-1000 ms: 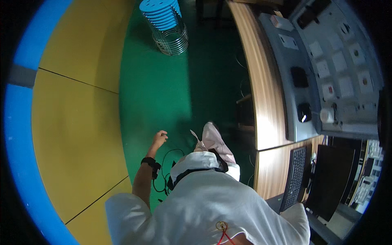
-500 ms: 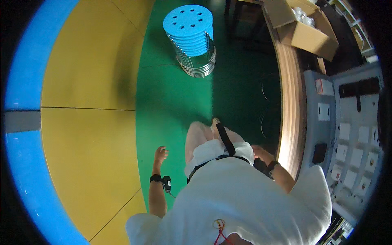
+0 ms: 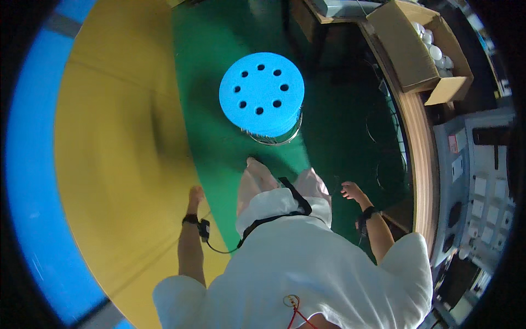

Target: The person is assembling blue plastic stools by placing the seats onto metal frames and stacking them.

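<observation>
Blue stools (image 3: 261, 89) stand stacked beyond the right hand (image 3: 354, 191).

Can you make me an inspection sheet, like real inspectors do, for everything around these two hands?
Surface: green floor, darker toward the right.
Nearest things: stack of blue round stools, eight holes in the top one; apart from both hands.
Clutter: open cardboard box on the wooden table, holding white round-topped things.
Hands: right hand loosely open, nothing seen in it; left hand blurred, grip unclear.
Cables: black cable from the left wrist's device toward the waist.
Surroundings: yellow panels with blue border, left.
</observation>
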### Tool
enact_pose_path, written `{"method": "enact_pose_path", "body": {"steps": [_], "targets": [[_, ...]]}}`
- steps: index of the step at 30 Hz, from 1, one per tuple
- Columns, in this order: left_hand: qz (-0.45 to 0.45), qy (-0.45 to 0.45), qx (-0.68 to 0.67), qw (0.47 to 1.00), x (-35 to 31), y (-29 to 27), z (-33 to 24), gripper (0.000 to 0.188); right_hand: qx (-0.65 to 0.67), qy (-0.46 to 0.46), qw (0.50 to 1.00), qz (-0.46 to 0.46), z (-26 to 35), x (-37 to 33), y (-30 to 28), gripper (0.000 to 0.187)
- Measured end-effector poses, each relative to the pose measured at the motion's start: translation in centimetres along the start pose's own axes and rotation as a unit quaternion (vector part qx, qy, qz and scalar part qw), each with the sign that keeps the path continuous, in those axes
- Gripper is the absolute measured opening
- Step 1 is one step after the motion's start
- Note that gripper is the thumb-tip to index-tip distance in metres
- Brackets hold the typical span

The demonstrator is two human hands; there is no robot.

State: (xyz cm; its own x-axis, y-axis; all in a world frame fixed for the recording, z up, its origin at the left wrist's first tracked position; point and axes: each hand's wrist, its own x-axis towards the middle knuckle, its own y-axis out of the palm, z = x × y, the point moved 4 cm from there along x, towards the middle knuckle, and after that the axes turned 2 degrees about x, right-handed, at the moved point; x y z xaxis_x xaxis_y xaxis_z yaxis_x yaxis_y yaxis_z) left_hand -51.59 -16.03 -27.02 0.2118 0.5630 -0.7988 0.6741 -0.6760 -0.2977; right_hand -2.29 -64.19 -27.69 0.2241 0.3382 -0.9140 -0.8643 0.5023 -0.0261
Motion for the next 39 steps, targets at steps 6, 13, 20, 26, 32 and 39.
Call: {"method": "enact_pose_path", "body": {"steps": [6, 13, 20, 26, 32, 39], "targets": [[-0.057, 0.246, 0.237, 0.938, 13.9, -2.3, -29.2, 0.029, 0.080, -0.072, 0.994, -0.012, 15.0, 0.9, 6.7, 0.051], [0.143, 0.301, 0.311, 0.890, 14.7, 16.8, -50.0, 0.071, 0.250, -0.257, 0.899, -0.252, 31.0, 3.8, 9.2, 0.086], [0.361, 0.272, 0.254, 0.855, 15.1, 22.3, -49.7, 0.070, 0.298, -0.213, 0.831, -0.418, 30.6, 3.3, 14.5, 0.066], [0.411, 0.303, 0.317, 0.799, 13.3, 23.8, -49.0, 0.079, 0.378, -0.206, 0.793, -0.430, 27.8, 1.0, 17.4, 0.059], [0.455, 0.333, 0.343, 0.751, 11.3, 25.6, -49.2, 0.084, 0.426, -0.193, 0.740, -0.483, 23.5, 1.6, 22.2, 0.057], [0.468, 0.422, 0.440, 0.640, 8.8, 27.1, -48.9, 0.083, 0.519, -0.200, 0.645, -0.524, 21.6, 2.2, 30.5, 0.058]]}}
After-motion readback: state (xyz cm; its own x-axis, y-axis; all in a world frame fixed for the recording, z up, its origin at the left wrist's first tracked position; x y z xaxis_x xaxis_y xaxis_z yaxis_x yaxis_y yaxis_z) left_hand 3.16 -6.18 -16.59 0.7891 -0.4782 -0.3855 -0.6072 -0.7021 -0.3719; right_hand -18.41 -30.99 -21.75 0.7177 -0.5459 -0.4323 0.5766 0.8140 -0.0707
